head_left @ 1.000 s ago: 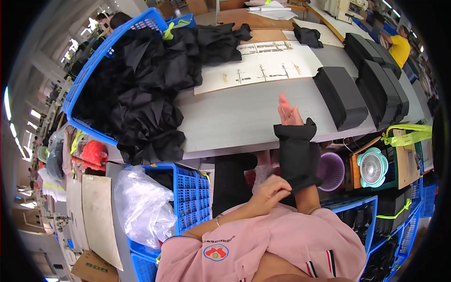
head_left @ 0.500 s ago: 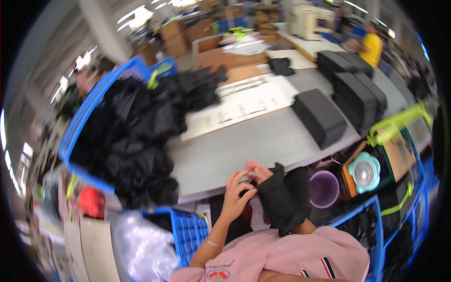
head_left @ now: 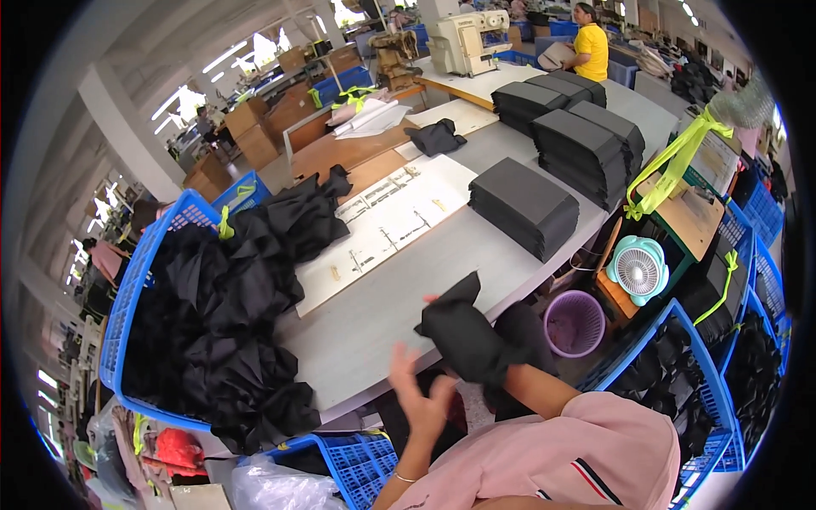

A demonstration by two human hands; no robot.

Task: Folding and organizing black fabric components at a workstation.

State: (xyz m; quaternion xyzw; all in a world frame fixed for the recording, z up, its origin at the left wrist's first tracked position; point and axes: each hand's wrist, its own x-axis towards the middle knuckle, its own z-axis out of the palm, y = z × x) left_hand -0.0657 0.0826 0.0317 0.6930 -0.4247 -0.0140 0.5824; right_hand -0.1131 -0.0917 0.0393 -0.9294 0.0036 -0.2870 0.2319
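Note:
A black cloth piece (head_left: 463, 340) wraps around my right hand (head_left: 431, 298) and wrist, held up at the front edge of the grey table. Just the fingertips poke out past its far end; the cloth hides the remaining fingers and how they grip. My left hand (head_left: 414, 395) is apart from the cloth, to its left and nearer to me, with fingers spread and nothing in them. It is slightly blurred. To the left, a heap of similar black cloth pieces (head_left: 229, 280) fills a blue basket (head_left: 127, 314) and spills onto the table.
Stacks of black pieces (head_left: 523, 208) stand on the table's (head_left: 374, 340) right side. A white marked board (head_left: 387, 229) lies mid-table. Right of my knees are a purple bin (head_left: 575, 324), a small fan (head_left: 639, 270) and blue crates (head_left: 722, 408). Farther off, a person in yellow (head_left: 590, 53) stands by a machine.
My left hand has come away from the cloth, moving nearer to me and spreading its fingers. The cloth on my right hand has shifted a little left. My view has turned right.

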